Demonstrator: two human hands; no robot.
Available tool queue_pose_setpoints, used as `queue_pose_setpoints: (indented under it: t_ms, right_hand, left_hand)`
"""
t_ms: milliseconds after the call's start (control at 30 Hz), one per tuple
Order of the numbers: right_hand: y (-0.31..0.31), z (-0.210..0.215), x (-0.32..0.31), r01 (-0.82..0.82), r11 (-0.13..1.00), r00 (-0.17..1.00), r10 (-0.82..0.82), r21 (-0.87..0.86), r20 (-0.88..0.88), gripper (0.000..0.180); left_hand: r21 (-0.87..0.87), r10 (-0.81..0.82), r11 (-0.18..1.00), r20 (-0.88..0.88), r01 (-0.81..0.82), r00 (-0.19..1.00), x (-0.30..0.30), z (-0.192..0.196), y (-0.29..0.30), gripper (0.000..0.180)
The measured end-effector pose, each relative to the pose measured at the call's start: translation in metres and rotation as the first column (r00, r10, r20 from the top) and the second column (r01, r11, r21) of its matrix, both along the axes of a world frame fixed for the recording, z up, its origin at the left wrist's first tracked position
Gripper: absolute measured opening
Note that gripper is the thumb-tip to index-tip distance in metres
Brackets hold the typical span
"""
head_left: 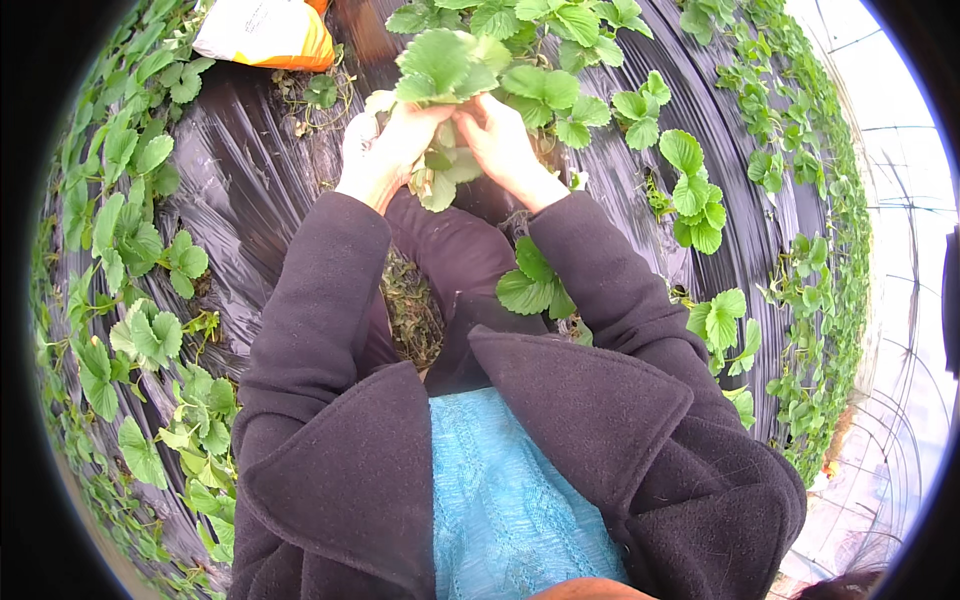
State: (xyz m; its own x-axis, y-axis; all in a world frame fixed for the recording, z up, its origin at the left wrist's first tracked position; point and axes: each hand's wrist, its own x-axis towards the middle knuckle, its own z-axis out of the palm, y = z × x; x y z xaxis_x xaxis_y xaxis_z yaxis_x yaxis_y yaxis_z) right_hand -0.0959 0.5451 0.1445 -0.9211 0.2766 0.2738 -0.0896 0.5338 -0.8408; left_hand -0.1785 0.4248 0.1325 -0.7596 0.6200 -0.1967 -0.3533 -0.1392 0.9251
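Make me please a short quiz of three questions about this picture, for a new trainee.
1. True or false: both hands grip the same leafy plant.
2. What covers the ground bed under the plants?
A. straw
B. black plastic sheet
C. wooden boards
3. Fill the gap: the white and orange bag lies beyond the ______ hand.

Key
1. True: the left hand and the right hand close their fingers around its stems.
2. B: the black plastic sheet is shiny and wrinkled.
3. Left: the bag lies at the upper left.
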Motion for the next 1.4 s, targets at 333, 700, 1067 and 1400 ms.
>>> queue_pose_setpoints:
  t_ms: [333,700,1067,1400]
  right_hand:
    - [0.075,-0.021,-0.041,0.490,0.613,0.675,-0.717,-0.620,-0.175,0.030]
    - [0.149,-0.057,-0.007,0.419,0.852,0.859,-0.484,0.315,0.166,0.042]
    - [0.140,-0.060,-0.064,0.318,0.783,0.907,-0.415,0.535,0.069,0.030]
    - [0.121,-0.066,-0.083,0.004,0.580,0.865,-0.411,0.814,0.288,0.021]
  left_hand:
    - [0.119,0.494,0.865,-0.018,-0.488,0.869,-0.055,0.004,-0.032,0.013]
    - [0.199,0.519,0.827,0.086,-0.525,0.850,-0.051,0.007,-0.031,0.012]
    - [0.232,0.499,0.839,0.030,-0.492,0.866,-0.051,0.006,-0.030,0.014]
    - [0.233,0.493,0.838,0.064,-0.493,0.868,-0.047,0.013,-0.032,0.014]
